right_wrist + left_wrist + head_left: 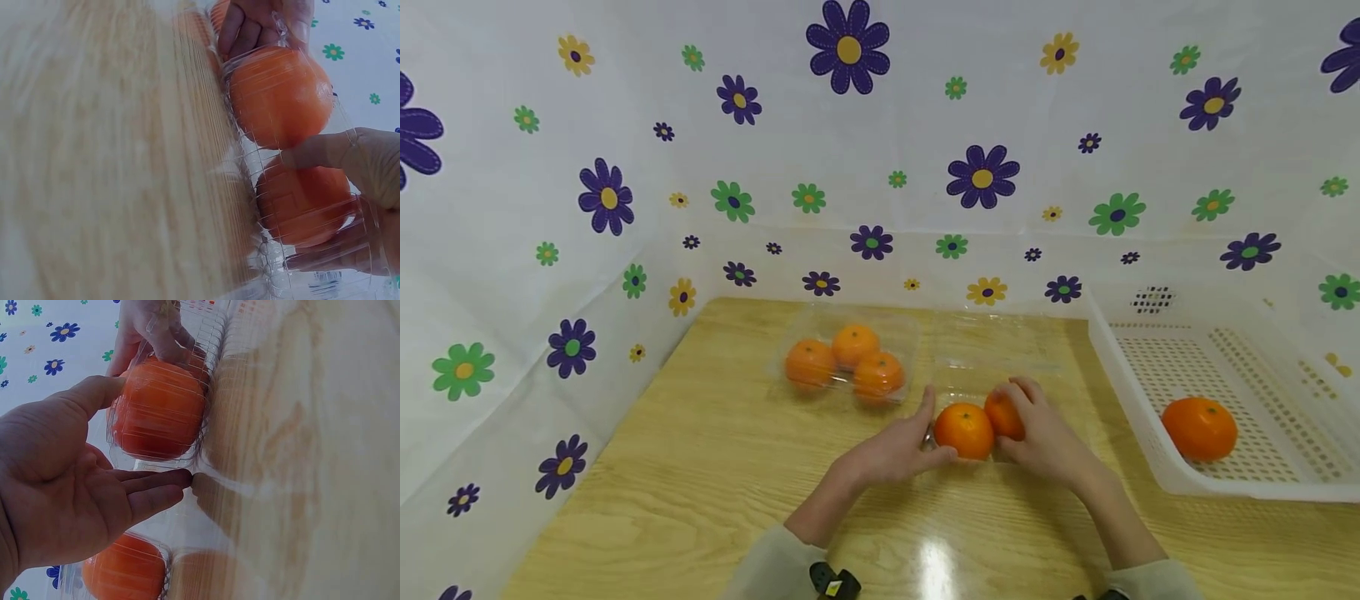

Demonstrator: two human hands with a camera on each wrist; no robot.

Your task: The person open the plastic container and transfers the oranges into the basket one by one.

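Note:
A clear plastic clamshell box [958, 379] stands with its lid raised at the back and two mandarins in its base. My right hand [1043, 429] grips the right mandarin [1002, 414] inside the box, thumb and fingers around it in the right wrist view. Beside it sits the left mandarin [964, 431], touching or nearly so. My left hand [895, 450] is at the box's left side, its fingers fairly straight along the outer wall. In the left wrist view, the left thumb reaches the rim beside the left mandarin [159, 409].
Left of the open box, another clear box [847, 379] holds three mandarins. A white perforated plastic basket [1138, 454] stands at the right with one mandarin [1199, 428] inside. A flower-patterned white sheet [910, 125] hangs behind and to the left of the wooden table [700, 467].

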